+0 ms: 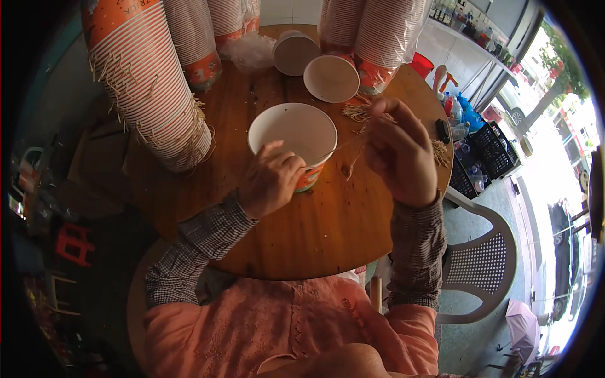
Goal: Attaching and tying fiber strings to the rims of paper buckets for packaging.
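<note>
Left hand (271, 180) pinched a thin strand (325, 155) at a paper tub (295, 131), mid-frame, right hand (401, 151) curled apart, right of centre, its hold unclear

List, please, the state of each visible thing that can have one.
Left hand: fingers curled.
Right hand: raised, fingers curled.
Front cup: upright, open.
Thin strand: seemingly stretched between both hands.
Left stack: cups nested, loose strands hanging on it.
Back stacks: wrapped in clear plastic.
Two back cups: mouths uncovered.
</note>
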`<state>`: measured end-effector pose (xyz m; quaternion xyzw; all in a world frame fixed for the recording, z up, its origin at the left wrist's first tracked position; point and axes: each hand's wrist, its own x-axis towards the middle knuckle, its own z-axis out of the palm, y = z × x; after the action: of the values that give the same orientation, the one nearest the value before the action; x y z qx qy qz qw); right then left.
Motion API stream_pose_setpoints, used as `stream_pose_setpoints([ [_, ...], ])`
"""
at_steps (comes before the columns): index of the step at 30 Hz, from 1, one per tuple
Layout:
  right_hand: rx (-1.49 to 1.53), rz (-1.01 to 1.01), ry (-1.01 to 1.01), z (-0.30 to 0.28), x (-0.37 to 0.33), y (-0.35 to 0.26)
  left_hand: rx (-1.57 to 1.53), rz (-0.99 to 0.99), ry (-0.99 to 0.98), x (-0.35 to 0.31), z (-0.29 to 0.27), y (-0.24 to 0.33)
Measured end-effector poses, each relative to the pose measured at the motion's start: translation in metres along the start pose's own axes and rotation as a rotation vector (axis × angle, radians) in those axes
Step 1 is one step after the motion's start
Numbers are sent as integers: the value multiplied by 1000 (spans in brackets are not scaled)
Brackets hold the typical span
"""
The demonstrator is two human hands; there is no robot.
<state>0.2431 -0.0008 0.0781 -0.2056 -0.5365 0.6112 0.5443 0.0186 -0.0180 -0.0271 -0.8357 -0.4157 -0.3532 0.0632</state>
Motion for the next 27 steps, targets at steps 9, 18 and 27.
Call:
stream_pose_setpoints([
  [9, 205, 96, -119, -30, -19, -18, 286, 68, -90, -15, -72, -63],
  [18, 430, 158, -185, 4, -22, 28, -935, -344, 83, -25, -41, 31],
  [27, 464, 183, -95, -5, -32, 49, -1412, -599, -28, -6, -7, 59],
])
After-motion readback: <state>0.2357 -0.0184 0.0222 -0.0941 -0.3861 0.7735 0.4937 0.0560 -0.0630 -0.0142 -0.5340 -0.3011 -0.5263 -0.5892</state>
